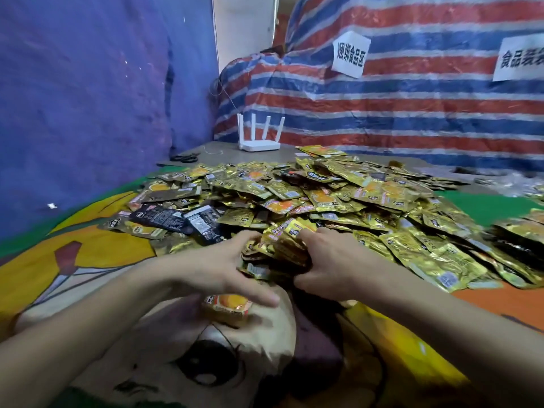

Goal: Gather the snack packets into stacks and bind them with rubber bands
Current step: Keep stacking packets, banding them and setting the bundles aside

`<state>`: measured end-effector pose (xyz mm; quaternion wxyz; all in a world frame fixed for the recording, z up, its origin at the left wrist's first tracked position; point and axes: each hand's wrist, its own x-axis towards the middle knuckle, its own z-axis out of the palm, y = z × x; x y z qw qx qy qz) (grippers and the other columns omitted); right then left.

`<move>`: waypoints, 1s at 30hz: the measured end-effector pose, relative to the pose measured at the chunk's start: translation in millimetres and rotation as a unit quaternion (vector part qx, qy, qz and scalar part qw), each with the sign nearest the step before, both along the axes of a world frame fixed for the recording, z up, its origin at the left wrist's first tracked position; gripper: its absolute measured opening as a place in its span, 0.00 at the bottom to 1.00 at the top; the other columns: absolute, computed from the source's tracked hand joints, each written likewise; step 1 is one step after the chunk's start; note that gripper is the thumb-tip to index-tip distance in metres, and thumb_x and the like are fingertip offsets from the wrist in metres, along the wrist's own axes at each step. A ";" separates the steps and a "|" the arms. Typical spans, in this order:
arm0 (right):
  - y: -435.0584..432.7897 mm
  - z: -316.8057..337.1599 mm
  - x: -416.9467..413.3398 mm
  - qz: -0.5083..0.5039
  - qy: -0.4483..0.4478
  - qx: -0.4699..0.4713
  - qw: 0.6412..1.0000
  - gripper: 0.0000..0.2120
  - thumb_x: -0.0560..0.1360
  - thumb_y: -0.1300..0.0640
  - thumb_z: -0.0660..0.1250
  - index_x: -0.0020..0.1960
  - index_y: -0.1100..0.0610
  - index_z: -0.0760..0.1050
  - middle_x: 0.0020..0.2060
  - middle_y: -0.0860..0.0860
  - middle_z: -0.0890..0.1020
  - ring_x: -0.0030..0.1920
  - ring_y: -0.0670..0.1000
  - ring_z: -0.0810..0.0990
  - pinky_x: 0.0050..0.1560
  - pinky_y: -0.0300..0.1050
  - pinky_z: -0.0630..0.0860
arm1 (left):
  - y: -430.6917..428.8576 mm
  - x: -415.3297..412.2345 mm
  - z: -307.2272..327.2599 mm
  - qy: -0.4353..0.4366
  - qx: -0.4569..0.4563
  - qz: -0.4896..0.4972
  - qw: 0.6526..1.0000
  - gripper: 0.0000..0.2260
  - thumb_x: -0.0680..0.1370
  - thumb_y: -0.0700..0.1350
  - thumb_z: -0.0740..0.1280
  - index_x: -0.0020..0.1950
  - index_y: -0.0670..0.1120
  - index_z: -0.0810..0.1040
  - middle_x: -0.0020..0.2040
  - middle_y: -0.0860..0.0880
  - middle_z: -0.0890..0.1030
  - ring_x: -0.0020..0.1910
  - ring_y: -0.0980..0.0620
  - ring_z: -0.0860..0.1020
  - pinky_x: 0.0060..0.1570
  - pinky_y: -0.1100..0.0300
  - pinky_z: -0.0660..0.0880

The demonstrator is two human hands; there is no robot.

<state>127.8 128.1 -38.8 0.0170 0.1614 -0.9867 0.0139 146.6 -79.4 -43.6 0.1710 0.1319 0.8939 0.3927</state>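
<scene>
1. A bundle of gold foil snack packets (273, 251) is held at the near edge of the heap (338, 195), squeezed between two bare hands.
2. The left hand (217, 266) is clamped on the bundle's left side, with fingers curled over the top and the thumb spread below. The right hand (326, 260) is clamped on its right side, with fingers hooked into the packet edges.
3. The bundle lies directly between the hands, so neither is judged nearer. The packets are skewed and fanned, so its long axis cannot be told. Squaring them is judged to be needed first. No rubber band can be made out on the bundle or on either hand.
4. A loose orange packet (228, 304) is seen nearer than the heap, just under the left hand. It is blurred, and contact with it cannot be told.
5. The heap is made of flat, crinkled, glossy pouches, mostly gold with orange panels. They are likely to slide over one another. A few black packets (173, 216) lie at its left edge.
6. Under the heap a cartoon-printed cloth (88, 260) is spread. Beyond the heap's left end a white router (259, 139) and scissors (184, 157) are seen. Behind the heap a striped tarpaulin (412, 98) carries paper signs (350, 54).
</scene>
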 end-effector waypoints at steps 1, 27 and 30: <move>-1.1 -2.0 0.9 0.002 0.017 0.002 1.000 0.23 0.72 0.43 0.69 0.62 0.51 0.67 0.49 0.52 0.72 0.50 0.59 0.76 0.44 0.49 0.73 | 2.4 -7.4 -4.5 0.013 0.016 0.034 0.999 0.51 0.64 0.52 0.83 0.79 0.54 0.57 0.63 0.63 0.73 0.56 0.72 0.73 0.46 0.79 0.69; 17.1 -8.6 -28.2 -0.064 0.068 -0.387 0.917 0.08 0.76 0.53 0.69 0.41 0.56 0.75 0.33 0.50 0.80 0.34 0.54 0.78 0.32 0.43 0.71 | 71.7 -79.5 -18.2 -0.064 0.418 0.470 0.775 0.16 0.75 0.32 0.69 0.63 0.34 0.74 0.54 0.38 0.81 0.50 0.40 0.81 0.47 0.49 0.79; 17.1 -16.4 -27.8 -0.054 0.097 -0.316 0.942 0.04 0.74 0.52 0.69 0.47 0.52 0.76 0.40 0.49 0.81 0.42 0.55 0.80 0.41 0.49 0.77 | 91.4 -82.7 -12.2 -0.064 0.426 0.462 0.776 0.18 0.81 0.36 0.61 0.71 0.36 0.66 0.62 0.39 0.76 0.57 0.40 0.78 0.58 0.49 0.77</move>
